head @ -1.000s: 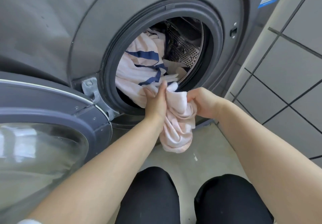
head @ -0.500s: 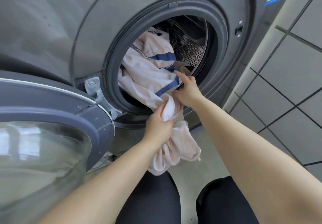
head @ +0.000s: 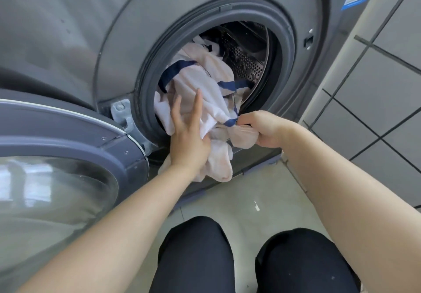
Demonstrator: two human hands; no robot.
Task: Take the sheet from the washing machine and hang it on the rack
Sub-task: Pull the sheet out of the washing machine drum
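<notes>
1. A pale tiled floor [head: 262, 192] fills the lower middle of the frame.
2. The grey washing machine [head: 95, 41] stands on it, upper left.
3. A small white scrap [head: 256, 206] lies on the floor at centre.

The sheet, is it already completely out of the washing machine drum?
No, much of the sheet still lies inside the drum, and only its lower part hangs out over the door opening.

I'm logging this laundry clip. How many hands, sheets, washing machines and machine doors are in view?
Hands: 2 (left hand, right hand)
Sheet: 1 (sheet)
Washing machine: 1 (washing machine)
Machine door: 1 (door)
Total: 5
</notes>
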